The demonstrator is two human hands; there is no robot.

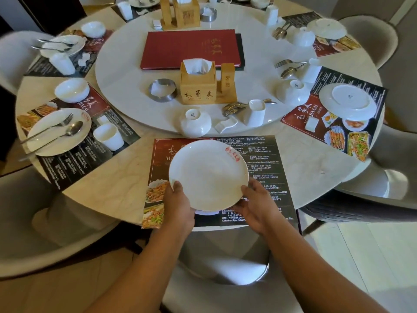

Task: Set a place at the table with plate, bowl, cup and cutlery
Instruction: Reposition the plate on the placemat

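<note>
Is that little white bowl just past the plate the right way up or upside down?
Upside down. The bowl rests on its rim on the turntable, its ringed foot with a small mark facing up.

Two bare forearms, left hand and right hand — no sleeves in view, no rings, no watch, no gloves — fingernails short, unpainted.

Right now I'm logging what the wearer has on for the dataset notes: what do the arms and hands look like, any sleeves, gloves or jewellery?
Both forearms are bare up to the bottom edge of the picture, with no sleeve or cuff in view. The left hand and right hand are ungloved. No watch, bracelet or ring shows on the parts that are visible, though some fingers are hidden under the plate.
</note>
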